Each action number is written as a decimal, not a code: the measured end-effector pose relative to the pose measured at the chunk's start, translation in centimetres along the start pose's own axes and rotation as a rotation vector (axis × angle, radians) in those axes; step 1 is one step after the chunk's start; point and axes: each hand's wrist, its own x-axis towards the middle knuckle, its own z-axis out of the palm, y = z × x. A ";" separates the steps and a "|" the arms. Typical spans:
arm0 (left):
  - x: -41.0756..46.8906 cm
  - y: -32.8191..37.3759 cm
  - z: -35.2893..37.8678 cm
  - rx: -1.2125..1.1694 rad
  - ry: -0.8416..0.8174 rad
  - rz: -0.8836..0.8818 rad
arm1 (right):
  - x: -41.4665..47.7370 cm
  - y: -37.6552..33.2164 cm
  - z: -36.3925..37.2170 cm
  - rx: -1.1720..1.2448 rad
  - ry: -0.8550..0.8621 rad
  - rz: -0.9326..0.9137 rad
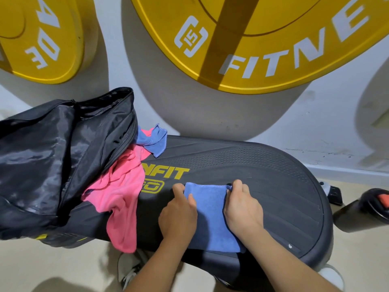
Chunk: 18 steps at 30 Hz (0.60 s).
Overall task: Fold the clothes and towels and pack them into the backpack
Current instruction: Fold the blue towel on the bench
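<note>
Your two forearms come in from the near edge, and both hands sit on the folded blue towel point(212, 216). Your left hand point(179, 213) pinches the towel's left edge, thumb on top of the cloth and curled fingers reaching to the far left corner. Your right hand point(242, 207) covers the right edge, fingers held together and curled, pinching the far right corner. The towel lies flat on the near middle of the dark step platform point(263, 171), its near end hanging just over the platform's edge.

To the left, a pink garment point(120, 190) lies crumpled on the platform and droops over its near side. Beyond it, a second blue towel point(154, 140) is bunched against the open black backpack point(52, 148), which rests on the platform's left end. A black bottle point(362, 211) lies on the floor to the right. Two yellow weight plates point(263, 49) lean on the far wall.
</note>
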 end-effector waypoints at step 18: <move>-0.8 -0.4 2.7 0.200 -0.070 0.523 | -0.8 0.2 0.1 0.052 0.330 -0.113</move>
